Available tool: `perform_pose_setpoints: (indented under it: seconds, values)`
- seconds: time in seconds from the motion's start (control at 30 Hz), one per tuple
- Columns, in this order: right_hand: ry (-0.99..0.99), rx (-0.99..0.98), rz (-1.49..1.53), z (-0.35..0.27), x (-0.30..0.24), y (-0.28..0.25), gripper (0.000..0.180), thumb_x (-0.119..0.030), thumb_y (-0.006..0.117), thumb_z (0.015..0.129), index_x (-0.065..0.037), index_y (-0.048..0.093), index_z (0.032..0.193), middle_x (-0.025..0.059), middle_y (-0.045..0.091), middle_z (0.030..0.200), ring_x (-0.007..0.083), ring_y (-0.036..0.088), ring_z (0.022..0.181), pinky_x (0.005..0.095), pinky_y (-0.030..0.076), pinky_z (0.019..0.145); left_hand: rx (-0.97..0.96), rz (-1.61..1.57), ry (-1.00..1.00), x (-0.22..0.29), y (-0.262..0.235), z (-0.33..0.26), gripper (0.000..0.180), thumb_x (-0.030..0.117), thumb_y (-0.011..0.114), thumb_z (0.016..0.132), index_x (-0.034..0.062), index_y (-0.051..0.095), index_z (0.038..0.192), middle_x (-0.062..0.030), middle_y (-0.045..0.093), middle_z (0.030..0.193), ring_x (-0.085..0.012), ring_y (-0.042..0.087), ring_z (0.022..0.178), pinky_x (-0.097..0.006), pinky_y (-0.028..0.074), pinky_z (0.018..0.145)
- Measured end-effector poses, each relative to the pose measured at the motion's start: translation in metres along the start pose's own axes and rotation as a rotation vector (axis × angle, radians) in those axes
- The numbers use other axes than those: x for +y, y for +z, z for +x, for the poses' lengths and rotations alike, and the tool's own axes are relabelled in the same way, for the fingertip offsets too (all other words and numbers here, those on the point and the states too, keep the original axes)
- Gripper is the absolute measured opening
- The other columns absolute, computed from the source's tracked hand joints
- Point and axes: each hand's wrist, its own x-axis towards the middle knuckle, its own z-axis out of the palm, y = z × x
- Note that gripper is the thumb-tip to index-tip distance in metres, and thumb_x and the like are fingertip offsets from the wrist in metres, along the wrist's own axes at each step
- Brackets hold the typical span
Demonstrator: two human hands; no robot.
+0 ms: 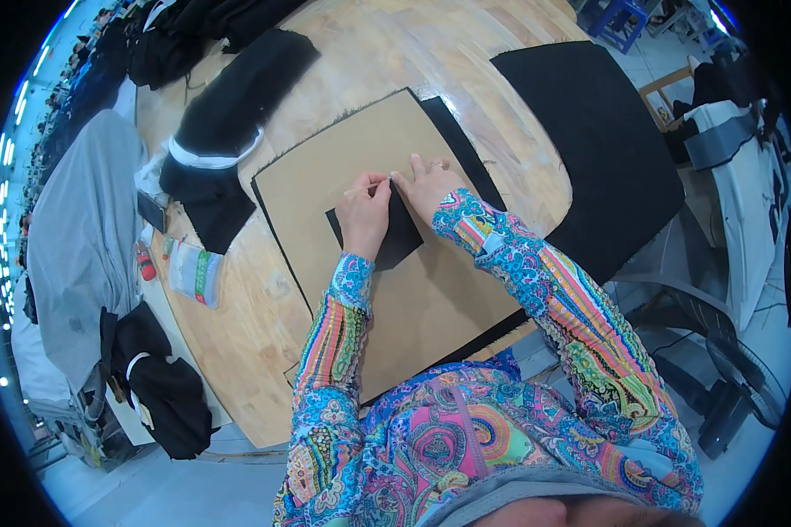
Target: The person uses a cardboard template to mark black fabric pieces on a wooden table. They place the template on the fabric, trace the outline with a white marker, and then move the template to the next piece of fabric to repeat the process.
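Note:
A small black fabric piece lies on a large tan board. My left hand is closed in a pinch at the upper edge of this piece, covering part of it. My right hand rests on the board just to the right, its fingers stretched out and its thumb pointing at the left hand's fingertips. The thumb touches or nearly touches the piece's upper corner. Black fabric with frayed edges sticks out from under the board.
A large black fabric panel hangs over the right table edge. A black bundle tied with a white band lies at the far left, near a clear plastic packet and a dark phone-like object. A black fan stands at right.

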Motion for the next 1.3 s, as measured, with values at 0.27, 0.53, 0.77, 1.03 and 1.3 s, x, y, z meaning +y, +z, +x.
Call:
perform_pose_setpoints:
  seconds: [0.27,0.53,0.77,1.03,1.3]
  values:
    - [-0.008,0.004,-0.033,0.003,0.002,0.005,0.057,-0.017,0.050,0.087,-0.018,0.033,0.141,0.0251,0.030,0.142,0.0389,0.050,0.114,0.0448,0.042,0.096,-0.047,0.030,0.209,0.006,0.001,-0.030,0.009,0.012,0.059,0.080,0.0036,0.062,0.083,-0.0123,0.063,0.079,-0.0298,0.062,0.074,-0.037,0.049,0.065]
    - [-0.037,-0.061,-0.119,-0.001,0.000,-0.005,0.060,-0.020,0.050,0.086,-0.020,0.029,0.143,0.0231,0.029,0.143,0.0401,0.048,0.117,0.0494,0.038,0.098,-0.223,-0.010,0.231,0.020,-0.015,-0.081,0.007,0.009,0.059,0.079,0.0029,0.061,0.081,-0.0123,0.061,0.079,-0.0293,0.060,0.075,-0.038,0.049,0.066]
    - [-0.025,-0.004,0.078,-0.021,0.017,-0.008,0.096,-0.018,0.079,0.061,-0.019,0.027,0.142,0.0193,0.028,0.143,0.0389,0.044,0.121,0.0420,0.043,0.097,0.113,-0.200,-0.254,-0.006,-0.107,-0.104,0.019,0.016,0.051,0.092,0.0012,0.061,0.100,-0.0131,0.063,0.088,-0.0225,0.062,0.082,-0.032,0.048,0.073]
    - [0.087,0.253,0.847,-0.080,0.045,0.024,0.089,-0.027,0.075,0.072,0.002,0.023,0.140,0.0236,0.040,0.135,0.0349,0.039,0.126,0.0368,0.034,0.104,0.172,-0.066,-0.248,-0.068,-0.133,-0.162,0.024,0.019,0.054,0.090,-0.0032,0.058,0.100,-0.0141,0.063,0.085,-0.0204,0.060,0.075,-0.032,0.046,0.067]
    - [0.326,0.412,1.208,-0.077,0.057,0.042,0.070,-0.015,0.069,0.078,0.003,0.034,0.136,0.0166,0.057,0.116,0.0182,0.058,0.091,0.0284,0.047,0.080,0.136,-0.172,-0.264,-0.049,-0.130,-0.155,0.022,0.017,0.058,0.087,-0.0016,0.058,0.099,-0.0103,0.060,0.080,-0.0181,0.057,0.071,-0.031,0.046,0.066]
